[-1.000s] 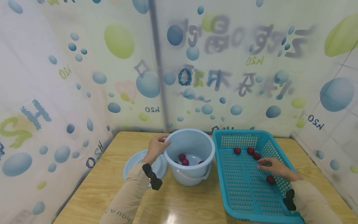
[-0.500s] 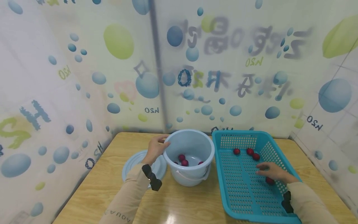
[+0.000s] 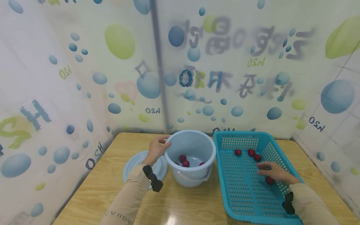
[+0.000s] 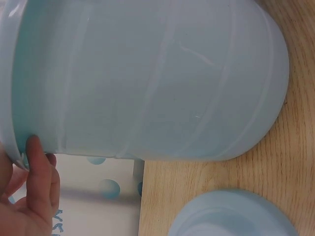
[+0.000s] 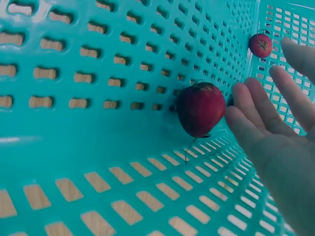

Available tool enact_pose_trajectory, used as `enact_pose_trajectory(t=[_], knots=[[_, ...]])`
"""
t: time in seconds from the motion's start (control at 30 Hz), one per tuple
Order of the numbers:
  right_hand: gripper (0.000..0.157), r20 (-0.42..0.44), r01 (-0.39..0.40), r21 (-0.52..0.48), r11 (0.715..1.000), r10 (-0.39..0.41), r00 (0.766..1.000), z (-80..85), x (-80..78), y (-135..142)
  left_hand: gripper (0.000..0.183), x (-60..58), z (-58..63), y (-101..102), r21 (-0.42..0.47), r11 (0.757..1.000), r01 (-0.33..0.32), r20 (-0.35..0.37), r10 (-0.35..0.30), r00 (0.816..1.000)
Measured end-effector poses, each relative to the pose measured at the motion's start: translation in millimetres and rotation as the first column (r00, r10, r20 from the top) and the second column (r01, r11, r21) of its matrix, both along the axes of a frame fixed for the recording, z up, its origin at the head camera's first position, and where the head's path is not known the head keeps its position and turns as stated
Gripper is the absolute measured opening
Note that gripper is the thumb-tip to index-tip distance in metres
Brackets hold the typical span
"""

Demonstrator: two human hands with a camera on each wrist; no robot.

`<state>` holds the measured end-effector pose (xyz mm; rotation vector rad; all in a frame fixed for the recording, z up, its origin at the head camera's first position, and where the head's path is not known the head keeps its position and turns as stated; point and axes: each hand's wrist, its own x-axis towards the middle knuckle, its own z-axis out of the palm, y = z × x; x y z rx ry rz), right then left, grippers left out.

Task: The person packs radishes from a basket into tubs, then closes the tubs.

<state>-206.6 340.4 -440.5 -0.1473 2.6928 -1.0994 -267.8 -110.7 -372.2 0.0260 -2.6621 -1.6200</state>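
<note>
My left hand point(image 3: 158, 149) grips the rim of a light blue bucket point(image 3: 189, 178), thumb and fingers on either side of the edge in the left wrist view. Several red radishes point(image 3: 185, 163) lie at the bottom of the bucket. Inside a turquoise plastic basket point(image 3: 225, 190), my right hand point(image 3: 273, 172) hovers with its fingers loosely extended and nothing between them. Right beside its fingertips, one round radish point(image 5: 201, 109) with a thin root rests against the basket's slatted wall. Farther back in the basket are more radishes, one point(image 3: 238, 152) to the left and two point(image 3: 251, 152) close together.
A light blue lid point(image 3: 137, 162) lies on the wooden table point(image 3: 168, 206) left of the bucket, partly behind my left forearm. The bucket's handle point(image 3: 192, 178) hangs down at its front. A patterned curtain point(image 3: 197, 93) stands behind the table.
My right hand has come slightly down and left, closer over the near radish, which has shifted a little to the left. My left hand stays on the bucket's rim.
</note>
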Motion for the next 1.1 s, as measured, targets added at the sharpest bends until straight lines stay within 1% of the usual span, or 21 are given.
enact_pose_trajectory(t=[0.13, 0.27, 0.47, 0.57, 0.77, 0.83, 0.93, 1.0, 1.1], knots=[[0.043, 0.000, 0.027, -0.007, 1.000, -0.027, 1.000, 1.0, -0.9, 2, 0.031, 0.1, 0.6, 0, 0.002, 1.000, -0.001, 0.000, 0.001, 1.000], [0.044, 0.051, 0.045, 0.016, 0.999, -0.046, 0.998, 3.3, -1.9, 2, 0.031, 0.2, 2.1, 0, -0.001, 1.000, -0.005, -0.001, 0.005, 1.000], [0.045, 0.095, 0.045, 0.039, 0.998, -0.048, 0.994, 3.7, -3.6, 0, 0.031, 0.5, 1.3, 0, -0.004, 1.000, -0.009, -0.012, 0.009, 1.000], [0.045, 0.104, 0.041, 0.023, 0.999, -0.043, 0.994, 2.8, -4.4, 0, 0.031, 0.6, 1.0, 1, -0.012, 1.000, -0.011, -0.026, 0.010, 1.000], [0.044, 0.094, 0.022, -0.040, 0.999, -0.018, 0.995, 2.1, -7.4, -4, 0.030, 0.3, 1.1, 1, -0.009, 1.000, -0.011, -0.005, 0.011, 1.000], [0.044, 0.093, 0.028, -0.056, 0.998, -0.023, 0.995, 1.5, -7.8, -5, 0.030, 0.4, 0.9, 1, -0.003, 1.000, -0.008, 0.000, 0.008, 1.000], [0.044, 0.069, 0.024, -0.058, 0.998, -0.020, 0.997, 2.5, -7.0, -5, 0.030, 0.7, 0.3, 2, 0.003, 1.000, -0.004, -0.001, 0.004, 1.000], [0.045, 0.064, 0.033, -0.053, 0.998, -0.029, 0.998, 6.7, -5.7, -4, 0.030, 0.7, 0.0, 2, 0.005, 1.000, 0.000, 0.001, 0.000, 1.000], [0.047, 0.048, 0.018, -0.025, 1.000, -0.017, 0.999, 14.8, -4.1, -2, 0.030, 0.1, 0.3, 0, 0.000, 1.000, -0.002, -0.002, 0.002, 1.000]])
